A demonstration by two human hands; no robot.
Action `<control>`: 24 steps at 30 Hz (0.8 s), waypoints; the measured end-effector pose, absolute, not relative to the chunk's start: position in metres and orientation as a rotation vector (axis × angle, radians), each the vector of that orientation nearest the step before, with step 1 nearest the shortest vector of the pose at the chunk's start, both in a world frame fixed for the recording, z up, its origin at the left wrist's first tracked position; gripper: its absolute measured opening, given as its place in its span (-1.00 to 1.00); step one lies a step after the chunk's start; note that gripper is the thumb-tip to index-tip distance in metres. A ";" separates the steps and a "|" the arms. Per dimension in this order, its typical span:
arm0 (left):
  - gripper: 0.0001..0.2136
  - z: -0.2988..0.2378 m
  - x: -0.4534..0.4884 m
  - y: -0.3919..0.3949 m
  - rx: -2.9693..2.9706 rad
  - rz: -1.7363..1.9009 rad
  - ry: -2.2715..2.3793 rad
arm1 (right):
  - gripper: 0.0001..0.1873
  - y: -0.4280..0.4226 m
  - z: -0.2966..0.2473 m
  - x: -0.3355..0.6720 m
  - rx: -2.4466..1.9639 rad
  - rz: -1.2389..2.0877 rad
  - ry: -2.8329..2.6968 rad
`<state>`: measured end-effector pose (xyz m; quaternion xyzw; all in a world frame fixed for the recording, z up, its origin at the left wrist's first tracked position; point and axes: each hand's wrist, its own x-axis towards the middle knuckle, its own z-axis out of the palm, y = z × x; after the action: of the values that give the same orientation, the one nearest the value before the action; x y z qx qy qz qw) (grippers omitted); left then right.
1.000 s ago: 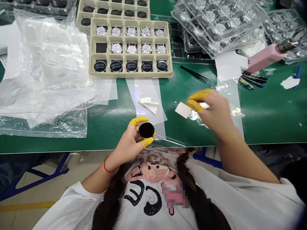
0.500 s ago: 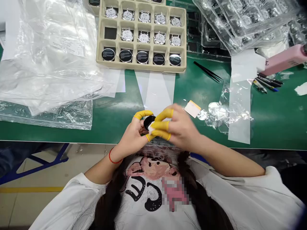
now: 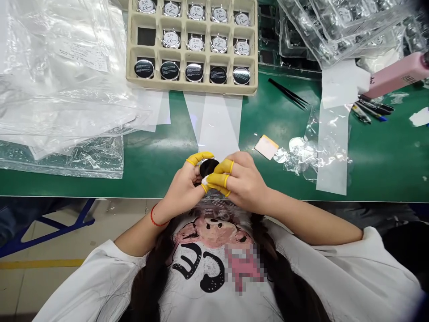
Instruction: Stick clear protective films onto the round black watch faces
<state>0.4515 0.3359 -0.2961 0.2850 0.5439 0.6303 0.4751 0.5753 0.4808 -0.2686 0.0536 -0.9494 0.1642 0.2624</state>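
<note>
My left hand (image 3: 182, 185) is closed round the rim of a round watch case (image 3: 208, 167), its dark face turned up. Yellow finger cots cover the fingertips of both hands. My right hand (image 3: 243, 181) pinches a small white cloth (image 3: 204, 180) at the lower edge of the watch case; most of the cloth is hidden by the fingers. Beyond the hands stands a beige compartment tray (image 3: 191, 88) of watch cases, some with white backs up and a row with dark printed faces. One compartment in its left column shows only a dark bottom.
Clear plastic bags (image 3: 67, 103) cover the left of the green table (image 3: 150, 156). Black tweezers (image 3: 288, 94), a pale pad (image 3: 267, 147), film scraps (image 3: 298, 154), pens (image 3: 372, 109) and a pink bottle (image 3: 397, 76) lie to the right. Clear trays (image 3: 342, 36) are stacked behind.
My right hand has shifted slightly left and down, taking the white cloth to the lower edge of the watch case. My left hand still holds the case. The view has tilted slightly.
</note>
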 end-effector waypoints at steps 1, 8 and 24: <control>-0.43 -0.296 0.451 0.336 0.708 1.540 1.337 | -0.86 0.477 -0.269 0.574 0.157 0.409 -2.560; -0.40 -0.296 0.454 0.337 0.682 1.591 1.390 | -0.70 0.484 -0.285 0.549 -0.187 0.466 -2.613; -0.45 -0.287 0.433 0.319 0.725 1.924 1.555 | -0.46 0.497 -0.255 0.624 -0.565 1.581 -2.294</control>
<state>0.4328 0.3193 -0.2870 0.2702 0.5794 0.7170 0.2779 0.6240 0.4971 -0.2551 -0.1966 -0.7979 0.5501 0.1490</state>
